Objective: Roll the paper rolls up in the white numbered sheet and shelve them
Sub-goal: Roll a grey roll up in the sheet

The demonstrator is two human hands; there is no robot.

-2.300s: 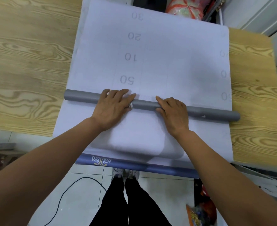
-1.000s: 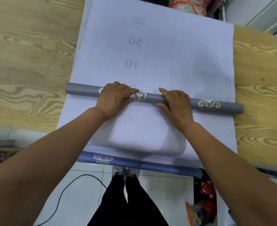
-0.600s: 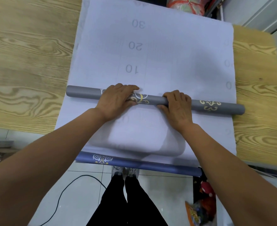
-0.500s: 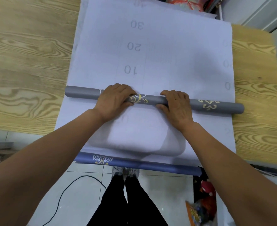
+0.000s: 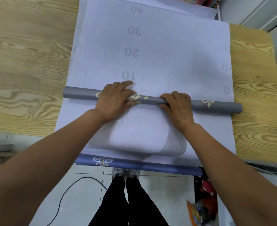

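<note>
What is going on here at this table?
A person at the wooden table works a grey paper roll lying across the white numbered sheet. The left hand rests on the roll with fingertips on the sheet near the 10; the right hand curls round it. A blue roll lies at the sheet's near edge. The grey roll is not wrapped yet.

I see a white paper sheet (image 5: 175, 54), faintly lilac in tint, printed with a pale grey grid and grey numerals 10, 20, 30 and 40. Across it lies a slate-grey paper roll (image 5: 150, 100) carrying gold scroll ornaments. Nearer me than that roll, a blue-violet paper roll (image 5: 150, 165) shows a white-and-gold swirl motif. Either side of the slate-grey roll, the light-oak wooden table (image 5: 28, 62) has bold wavy grain.
</note>
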